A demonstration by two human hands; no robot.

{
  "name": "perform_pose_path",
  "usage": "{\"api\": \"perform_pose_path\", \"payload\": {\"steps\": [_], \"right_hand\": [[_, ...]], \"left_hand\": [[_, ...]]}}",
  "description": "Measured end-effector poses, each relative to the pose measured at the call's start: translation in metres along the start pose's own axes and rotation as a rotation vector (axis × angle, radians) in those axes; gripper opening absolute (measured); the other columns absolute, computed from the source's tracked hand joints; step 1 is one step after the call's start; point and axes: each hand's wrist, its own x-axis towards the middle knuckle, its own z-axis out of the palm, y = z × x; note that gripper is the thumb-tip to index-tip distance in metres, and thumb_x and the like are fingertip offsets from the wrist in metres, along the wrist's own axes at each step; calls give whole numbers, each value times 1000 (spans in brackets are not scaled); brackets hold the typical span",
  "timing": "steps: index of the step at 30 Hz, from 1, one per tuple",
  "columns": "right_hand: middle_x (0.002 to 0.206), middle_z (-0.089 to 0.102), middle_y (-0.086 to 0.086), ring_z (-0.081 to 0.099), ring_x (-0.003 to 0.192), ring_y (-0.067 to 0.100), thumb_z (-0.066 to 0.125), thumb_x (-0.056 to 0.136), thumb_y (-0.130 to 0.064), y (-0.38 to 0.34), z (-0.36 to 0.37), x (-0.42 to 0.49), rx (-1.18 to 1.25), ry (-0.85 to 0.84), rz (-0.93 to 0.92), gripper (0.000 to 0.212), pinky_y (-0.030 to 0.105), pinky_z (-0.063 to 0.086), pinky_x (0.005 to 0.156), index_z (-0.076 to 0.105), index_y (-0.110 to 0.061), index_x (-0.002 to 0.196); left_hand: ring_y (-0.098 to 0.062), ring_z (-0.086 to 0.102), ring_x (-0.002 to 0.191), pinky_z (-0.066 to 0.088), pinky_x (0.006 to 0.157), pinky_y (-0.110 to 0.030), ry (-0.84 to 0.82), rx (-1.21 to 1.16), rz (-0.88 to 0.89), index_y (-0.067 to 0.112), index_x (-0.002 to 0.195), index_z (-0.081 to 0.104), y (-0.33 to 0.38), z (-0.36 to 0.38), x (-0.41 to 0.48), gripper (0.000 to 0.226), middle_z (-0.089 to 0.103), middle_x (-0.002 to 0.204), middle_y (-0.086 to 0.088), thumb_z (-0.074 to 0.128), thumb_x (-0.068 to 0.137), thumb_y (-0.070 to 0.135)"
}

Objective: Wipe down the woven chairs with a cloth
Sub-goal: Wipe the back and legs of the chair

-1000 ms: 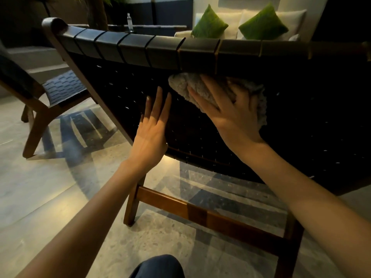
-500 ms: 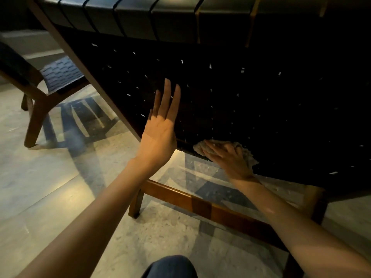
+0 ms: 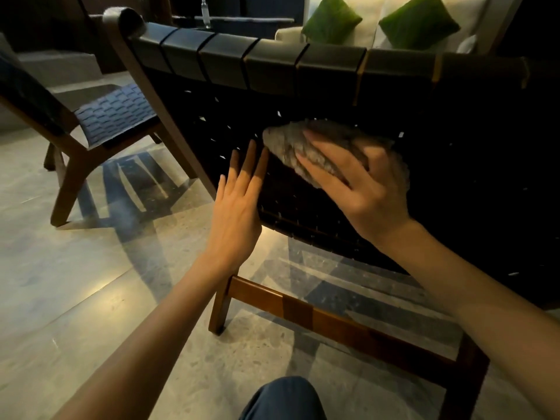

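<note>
Head view looks down at the back of a dark woven chair, which fills the picture from 12 o'clock round to 4 o'clock. The step in hand is wiping that back, I think. It looks only partly done, because lots of weave lies around the cloth and a second chair stands at 10 o'clock. The cloth, grey and fluffy, sits bunched on the weave just above the middle of the picture, a little under the top row of straps. The right hand lies on top of it. Its fingers are spread and nearly straight, not wrapped round the cloth, and they press it onto the chair. The left hand is at 8 o'clock from the cloth, close beside it. Its fingers are straight and held together, holding nothing. The tips seem to touch the weave, maybe to stop the chair from rocking. The next move, I guess, calls for sliding the cloth along the straps with a steady push, so it rubs the weave and does not slip out from under the palm. A wooden bar joins the legs at 5 o'clock. Two green pillows sit far off at 1 o'clock, and a small bottle stands at 11 o'clock.
</note>
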Motion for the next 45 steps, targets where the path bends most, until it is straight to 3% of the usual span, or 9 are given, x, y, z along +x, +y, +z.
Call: {"api": "perform_pose_path", "payload": {"steps": [9,14,20,23,26,28,32,37,45], "right_hand": [[132,57,1,36,124,15,58,90,-27,-16,29,12,233,-119,387,42,36,33,100,54,-33,131],[149,26,9,23,141,26,27,100,4,-30,68,-41,-123,-270,-23,49,30,44,94,22,-5,148],[129,61,-4,56,121,11,27,101,-7,-64,93,-84,-49,-686,-182,47,29,49,83,64,-25,124],[128,60,-15,54,120,2,64,85,-33,-90,96,-103,-94,-881,-270,40,23,52,84,62,-36,124],[150,39,-8,33,138,8,39,98,-22,-98,95,-109,69,-1002,-130,47,31,38,105,39,-33,144],[151,38,-3,32,140,13,30,98,-3,-97,86,-95,64,-835,-192,56,35,37,106,34,-29,147],[140,52,7,47,124,30,71,78,0,-90,57,-38,236,-536,-91,67,39,50,93,42,-13,138],[125,63,6,43,101,27,64,91,-11,-65,56,53,75,6,9,30,33,45,78,64,-10,121],[144,45,-6,39,109,30,41,101,-26,-72,100,72,-24,-100,232,39,33,38,87,40,-31,140]], "left_hand": [[-23,-24,141,-8,115,-48,-30,31,6,26,148,-6,-22,4,22,90,-21,152,5,53,85,1],[-28,-17,143,-6,116,-49,-39,58,8,20,149,2,-36,9,8,77,-10,156,-2,48,87,17],[-26,-21,143,-8,114,-47,-48,103,-64,27,148,-7,-66,14,-17,87,-17,155,2,55,89,9],[-25,-22,142,-10,113,-45,-62,105,-91,28,148,-9,-78,8,-28,90,-21,155,3,56,89,8],[-25,-22,142,-6,116,-47,-61,90,-131,27,147,-12,-85,-3,-30,89,-20,156,-1,55,90,10],[-26,-21,143,-3,117,-48,-54,70,-156,25,145,-14,-86,-11,-26,88,-21,155,-3,55,92,11],[-26,-21,143,-5,116,-42,15,18,-184,19,147,-14,-89,-29,-9,85,-23,155,-3,51,93,9],[-27,-23,142,-9,109,-31,76,9,-180,23,144,-18,-97,-43,7,90,-32,147,6,45,88,-7],[-25,-24,142,-21,105,-16,116,-17,-153,25,143,-18,-104,-37,14,90,-32,146,9,42,85,-10]]}}
